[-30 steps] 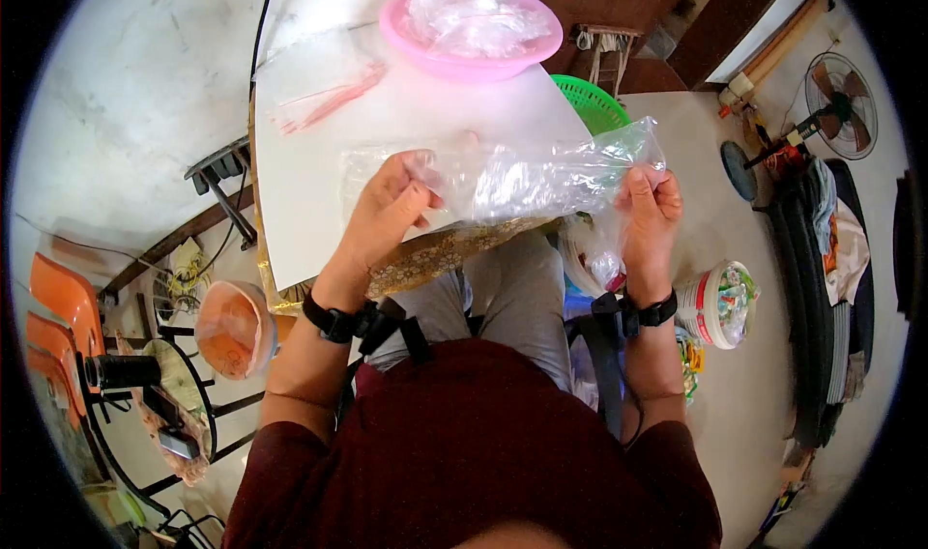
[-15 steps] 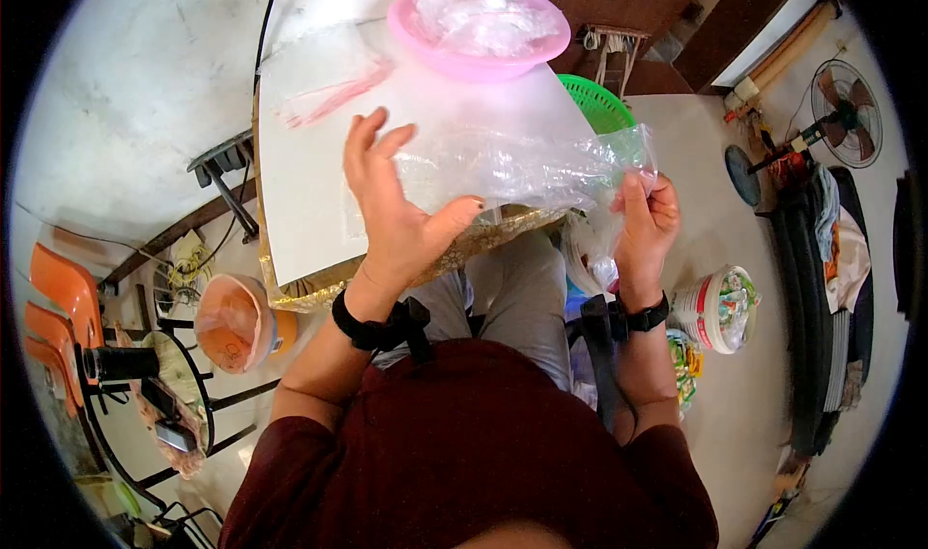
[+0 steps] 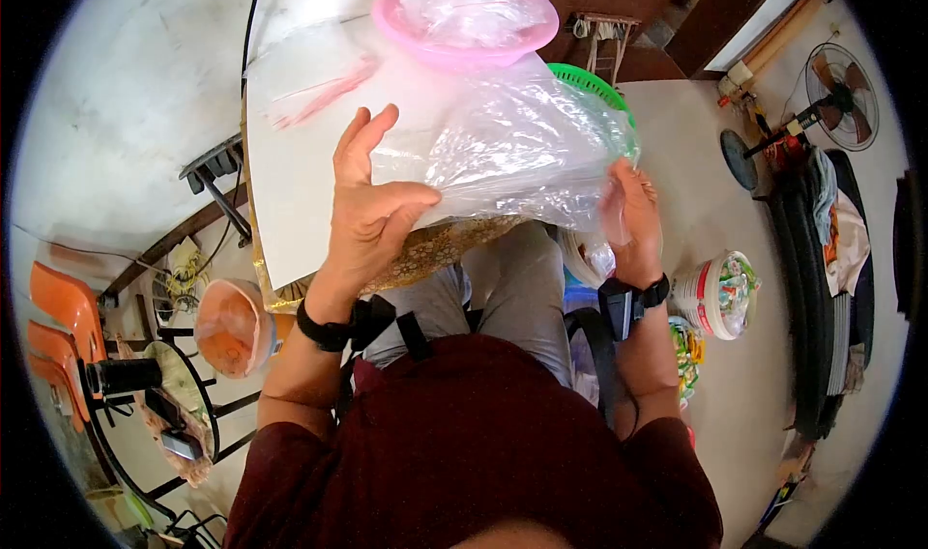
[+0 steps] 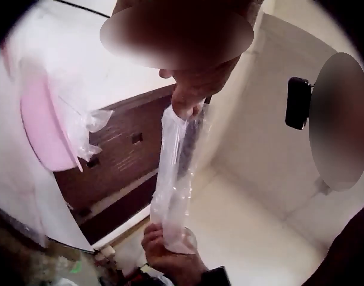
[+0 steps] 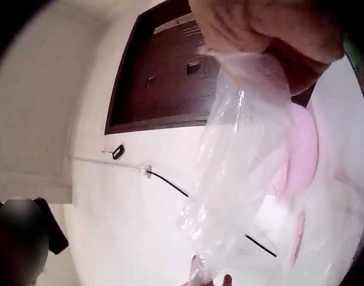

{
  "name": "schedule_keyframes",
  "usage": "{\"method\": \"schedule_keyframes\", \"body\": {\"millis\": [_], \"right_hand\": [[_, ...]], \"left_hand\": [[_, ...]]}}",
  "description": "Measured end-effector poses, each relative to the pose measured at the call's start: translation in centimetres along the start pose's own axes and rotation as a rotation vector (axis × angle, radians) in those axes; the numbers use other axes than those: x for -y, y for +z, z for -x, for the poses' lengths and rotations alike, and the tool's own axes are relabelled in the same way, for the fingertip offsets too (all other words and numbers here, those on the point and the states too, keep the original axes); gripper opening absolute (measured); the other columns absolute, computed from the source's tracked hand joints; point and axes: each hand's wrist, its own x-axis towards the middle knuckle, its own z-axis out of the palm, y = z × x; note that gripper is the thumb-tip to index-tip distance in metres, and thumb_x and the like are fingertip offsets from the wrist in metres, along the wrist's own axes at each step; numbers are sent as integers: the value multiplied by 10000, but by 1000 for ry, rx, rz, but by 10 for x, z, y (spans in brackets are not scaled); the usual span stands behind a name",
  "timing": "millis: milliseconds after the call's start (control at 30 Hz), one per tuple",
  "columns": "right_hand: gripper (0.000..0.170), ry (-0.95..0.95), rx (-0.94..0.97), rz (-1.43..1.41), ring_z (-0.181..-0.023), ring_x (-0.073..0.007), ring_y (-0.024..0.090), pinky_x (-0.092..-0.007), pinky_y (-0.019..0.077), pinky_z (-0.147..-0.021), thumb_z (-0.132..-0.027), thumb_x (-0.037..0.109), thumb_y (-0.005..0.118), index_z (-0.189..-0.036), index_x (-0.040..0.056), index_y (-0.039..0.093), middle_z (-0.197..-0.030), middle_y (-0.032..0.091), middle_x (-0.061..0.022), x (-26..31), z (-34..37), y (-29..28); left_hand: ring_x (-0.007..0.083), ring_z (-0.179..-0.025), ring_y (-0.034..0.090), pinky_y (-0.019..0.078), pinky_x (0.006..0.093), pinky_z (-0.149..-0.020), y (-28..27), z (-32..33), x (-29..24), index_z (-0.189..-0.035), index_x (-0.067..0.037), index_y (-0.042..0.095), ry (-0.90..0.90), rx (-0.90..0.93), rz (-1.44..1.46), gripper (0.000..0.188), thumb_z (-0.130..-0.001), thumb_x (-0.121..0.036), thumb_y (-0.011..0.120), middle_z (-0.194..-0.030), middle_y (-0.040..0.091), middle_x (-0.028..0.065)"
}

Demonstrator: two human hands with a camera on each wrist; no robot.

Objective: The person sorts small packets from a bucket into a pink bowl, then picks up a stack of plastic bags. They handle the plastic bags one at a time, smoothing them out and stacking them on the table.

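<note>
A clear plastic bag (image 3: 522, 143) is stretched between both hands over the near part of the white table (image 3: 300, 191). My left hand (image 3: 362, 211) pinches one end of it between thumb and forefinger, the other fingers raised. At the opposite end my right hand (image 3: 636, 216) grips the plastic, its fingers bent around the edge. The left wrist view shows the bag (image 4: 176, 167) as a narrow, crinkled strip between the hands. Seen from the right wrist, the bag (image 5: 241, 137) spreads wide and partly covers the pink basin (image 5: 304, 149).
Crumpled clear plastic (image 3: 469, 8) fills the pink basin (image 3: 454, 58) at the table's far end. Thin pink strips (image 3: 329, 95) lie on the tabletop. A green basket (image 3: 592, 87) stands just past the right table edge. A filled white bucket (image 3: 710, 298) sits on the floor at right.
The left hand has let go of the bag, swung open, then pinched its edge again. The bag now spreads wider and higher toward the basin. The right hand keeps its hold.
</note>
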Motion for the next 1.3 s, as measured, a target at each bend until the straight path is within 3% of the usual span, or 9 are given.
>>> {"method": "schedule_keyframes", "body": {"millis": [133,167,267,300,433,633,733,1033,1300], "right_hand": [[106,30,97,-25,-574,-69,530,-218,442,-466,-884,148,602,-793,111,562,-725,598,7,-7,1,0],[108,15,101,-34,-571,-71,529,-219,443,-467,-884,141,602,-788,113,560,-728,599,6,-9,3,3],[102,-24,154,-41,-567,-72,524,-219,447,-479,-880,115,602,-785,113,564,-739,601,3,-13,10,15],[99,-37,178,-39,-566,-72,522,-219,449,-485,-879,105,602,-787,112,566,-742,602,2,-13,12,18],[76,-104,267,43,-610,-72,532,-226,473,-579,-845,46,626,-814,74,563,-769,599,-5,-17,21,26],[226,-101,419,159,-842,-98,561,-231,475,-740,-790,-33,647,-961,55,530,-959,586,-23,-7,22,33],[284,-130,487,168,-897,-97,555,-238,464,-788,-789,-34,643,-1024,58,513,-1005,574,-15,-4,15,36],[68,-185,416,264,-760,-68,571,-218,475,-689,-834,2,623,-872,38,580,-840,617,-8,-10,12,49],[61,-269,301,222,-634,-71,567,-214,473,-577,-858,66,624,-845,42,569,-781,614,-13,-11,15,55]], "left_hand": [[336,-1290,340,285,408,-1052,-13,17,27,-981,-171,659,-308,225,308,297,-772,37,618,-1402,375,89],[292,-1239,410,354,392,-1004,-13,25,37,-1201,-154,535,-469,216,511,359,-853,-71,575,-1400,369,123],[257,-1211,434,394,382,-959,-12,16,34,-1313,-106,413,-892,8,1252,474,-893,-271,559,-1390,361,170],[242,-1153,477,435,372,-895,-6,17,39,-1358,-47,333,-932,-20,1136,660,-869,-424,566,-1326,426,196],[208,-950,589,508,334,-755,8,17,49,-1200,-37,514,-1035,87,750,480,-851,-345,630,-1048,608,114],[108,-655,592,464,247,-610,7,13,44,-912,-31,664,-809,4,589,146,-863,-163,623,-744,639,24],[105,-674,586,466,249,-620,2,15,49,-939,-35,660,-727,81,551,150,-856,-157,631,-777,643,22],[94,-632,544,460,243,-604,-7,-2,21,-932,-27,660,-738,-55,565,148,-877,-154,606,-703,592,-2],[25,-419,345,262,183,-371,-9,3,38,-939,-48,634,-687,-293,463,201,-931,-222,533,-521,445,-42]]}}
